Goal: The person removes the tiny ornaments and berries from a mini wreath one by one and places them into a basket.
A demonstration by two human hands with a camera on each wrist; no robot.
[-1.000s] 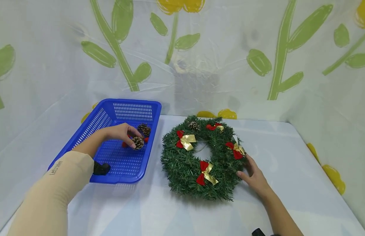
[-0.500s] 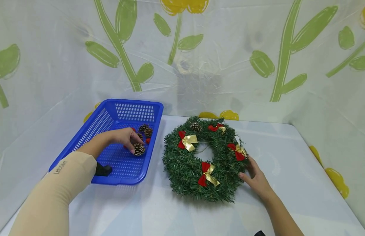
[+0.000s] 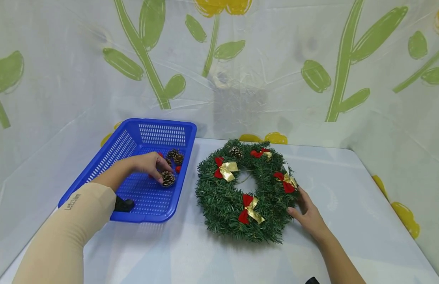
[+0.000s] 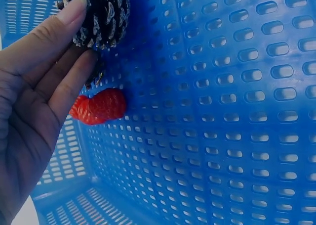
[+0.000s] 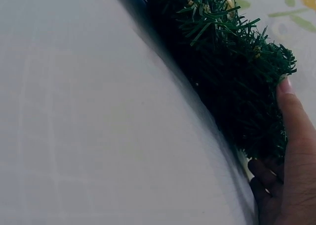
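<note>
Hands show in the head view. Left hand (image 3: pixel 148 163) reaches into the blue basket (image 3: pixel 109 156) and its fingers pinch a pine cone (image 3: pixel 167 178) on the basket floor. More cones and red bits lie just behind it. Right hand (image 3: pixel 309 217) rests on the desk (image 3: pixel 347 197), fingers loose against the edge of the green wreath (image 3: pixel 219 197) with red and gold bows.

Left wrist view: the fingertips (image 4: pixel 74 12) press the pine cone (image 4: pixel 106 17) from two sides, so the grip is closed on it. A red piece (image 4: pixel 98 106) lies just below.

Right wrist view: the thumb (image 5: pixel 294 116) lies straight along the wreath (image 5: pixel 232 71); the other fingers curl loosely under it, so the grip is open.
</note>
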